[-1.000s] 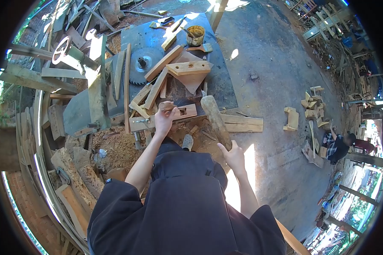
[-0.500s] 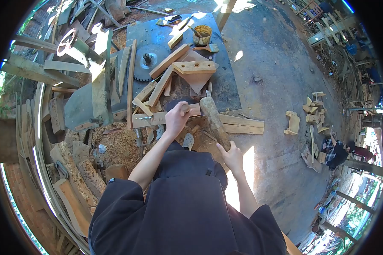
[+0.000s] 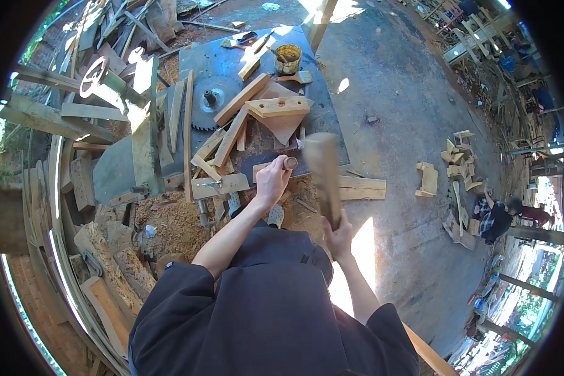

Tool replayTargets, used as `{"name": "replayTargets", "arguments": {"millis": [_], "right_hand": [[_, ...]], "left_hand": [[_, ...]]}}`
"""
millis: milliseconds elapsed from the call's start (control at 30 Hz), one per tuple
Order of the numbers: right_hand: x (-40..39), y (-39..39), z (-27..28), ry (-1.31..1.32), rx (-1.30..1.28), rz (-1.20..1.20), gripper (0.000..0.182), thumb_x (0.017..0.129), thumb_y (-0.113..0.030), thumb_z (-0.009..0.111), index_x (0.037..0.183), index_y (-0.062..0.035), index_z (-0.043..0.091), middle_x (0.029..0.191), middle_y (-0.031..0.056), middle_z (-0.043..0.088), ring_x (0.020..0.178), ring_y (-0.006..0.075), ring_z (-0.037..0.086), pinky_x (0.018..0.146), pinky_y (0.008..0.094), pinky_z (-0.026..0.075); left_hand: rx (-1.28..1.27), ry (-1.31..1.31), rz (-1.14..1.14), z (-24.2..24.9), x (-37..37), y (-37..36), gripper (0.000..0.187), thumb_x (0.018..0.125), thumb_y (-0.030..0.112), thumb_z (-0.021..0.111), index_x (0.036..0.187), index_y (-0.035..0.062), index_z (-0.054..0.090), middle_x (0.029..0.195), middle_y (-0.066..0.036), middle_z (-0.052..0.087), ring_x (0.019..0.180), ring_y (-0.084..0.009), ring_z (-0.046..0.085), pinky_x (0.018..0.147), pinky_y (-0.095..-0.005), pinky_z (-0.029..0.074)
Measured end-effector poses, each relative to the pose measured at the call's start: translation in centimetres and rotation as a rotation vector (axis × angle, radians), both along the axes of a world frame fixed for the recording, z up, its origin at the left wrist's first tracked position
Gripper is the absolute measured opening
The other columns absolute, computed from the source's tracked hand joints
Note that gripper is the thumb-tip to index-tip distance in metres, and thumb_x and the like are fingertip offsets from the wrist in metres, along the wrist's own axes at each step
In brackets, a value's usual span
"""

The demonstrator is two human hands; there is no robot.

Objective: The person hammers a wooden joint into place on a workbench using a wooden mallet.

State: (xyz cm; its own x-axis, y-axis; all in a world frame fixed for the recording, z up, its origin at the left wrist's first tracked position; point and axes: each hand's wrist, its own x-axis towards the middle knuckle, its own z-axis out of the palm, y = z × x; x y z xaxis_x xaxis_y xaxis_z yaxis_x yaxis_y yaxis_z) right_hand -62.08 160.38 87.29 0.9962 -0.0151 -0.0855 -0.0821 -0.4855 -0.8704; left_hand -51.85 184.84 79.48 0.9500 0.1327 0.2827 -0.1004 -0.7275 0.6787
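Note:
My left hand [image 3: 271, 183] is closed around the round wooden handle of a chisel [image 3: 290, 163]. The handle's end shows above my fist, and the blade is hidden. Beside that fist, at the table's near edge, lies a pale board [image 3: 235, 183] with a small metal piece on it. My right hand [image 3: 338, 237] grips a thick wooden mallet [image 3: 323, 169], which is raised, blurred by motion, and apart from the chisel. A two-holed wooden block [image 3: 281, 105] rests beyond my hands among several loose wooden strips.
The saw table [image 3: 329, 135] carries a round saw blade [image 3: 200, 103], a paint can [image 3: 288, 58] and a brush [image 3: 302, 77]. Wood scraps and sawdust [image 3: 175, 229] cover the floor at left. Wooden parts [image 3: 427, 180] stand at right, near another person [image 3: 499, 219].
The mallet has swung up to a more upright position in my right hand. My left hand has shifted right with the chisel, whose handle end now leans to the right. The view has shifted slightly.

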Motion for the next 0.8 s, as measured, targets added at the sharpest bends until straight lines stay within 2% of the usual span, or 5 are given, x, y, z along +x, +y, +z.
{"name": "replayTargets", "arguments": {"millis": [67, 200, 300, 533, 800], "right_hand": [[0.8, -0.4, 1.3, 0.075, -0.205, 0.129, 0.049, 0.103, -0.044, 0.077, 0.119, 0.0010, 0.066, 0.080, 0.0112, 0.075, 0.070, 0.0180, 0.073, 0.062, 0.0364, 0.056], [1.0, -0.9, 1.8, 0.339, 0.101, -0.074, 0.048, 0.104, -0.044, 0.077, 0.120, -0.0004, 0.067, 0.076, 0.0071, 0.069, 0.061, 0.0144, 0.068, 0.055, 0.0341, 0.053], [1.2, 0.7, -0.1, 0.087, 0.571, -0.227, 0.043, 0.108, -0.044, 0.072, 0.106, -0.0022, 0.062, 0.068, 0.0008, 0.059, 0.050, 0.0104, 0.061, 0.043, 0.0284, 0.048], [1.9, -0.4, -0.8, 0.168, 0.090, -0.038, 0.045, 0.107, -0.047, 0.072, 0.107, -0.0029, 0.062, 0.066, 0.0004, 0.058, 0.047, 0.0110, 0.059, 0.041, 0.0286, 0.049], [1.7, -1.3, 1.8, 0.274, 0.315, -0.249, 0.044, 0.107, -0.042, 0.073, 0.119, 0.0003, 0.067, 0.068, 0.0015, 0.060, 0.052, 0.0100, 0.058, 0.047, 0.0273, 0.048]], "left_hand": [[0.025, 0.018, -0.007, 0.2, 0.2, -0.2, 0.033, 0.094, 0.021, 0.082, 0.121, 0.0106, 0.066, 0.103, -0.014, 0.079, 0.086, -0.0352, 0.078, 0.072, -0.0450, 0.061], [0.031, -0.006, -0.006, 0.2, 0.7, -0.6, 0.031, 0.095, 0.022, 0.081, 0.119, 0.0096, 0.066, 0.098, -0.015, 0.079, 0.081, -0.0355, 0.078, 0.070, -0.0450, 0.061], [0.037, -0.020, -0.011, 0.1, 1.0, -1.1, 0.030, 0.096, 0.023, 0.080, 0.118, 0.0088, 0.067, 0.097, -0.015, 0.079, 0.081, -0.0360, 0.078, 0.069, -0.0454, 0.061], [0.106, -0.039, -0.042, -1.5, 1.7, -1.7, 0.027, 0.098, 0.023, 0.077, 0.118, 0.0082, 0.066, 0.096, -0.016, 0.078, 0.080, -0.0376, 0.077, 0.068, -0.0464, 0.061], [-0.099, 0.123, 0.144, 0.8, 1.4, 1.1, 0.023, 0.096, 0.019, 0.077, 0.118, 0.0142, 0.072, 0.093, -0.017, 0.078, 0.089, -0.0366, 0.078, 0.076, -0.0470, 0.061]]}}
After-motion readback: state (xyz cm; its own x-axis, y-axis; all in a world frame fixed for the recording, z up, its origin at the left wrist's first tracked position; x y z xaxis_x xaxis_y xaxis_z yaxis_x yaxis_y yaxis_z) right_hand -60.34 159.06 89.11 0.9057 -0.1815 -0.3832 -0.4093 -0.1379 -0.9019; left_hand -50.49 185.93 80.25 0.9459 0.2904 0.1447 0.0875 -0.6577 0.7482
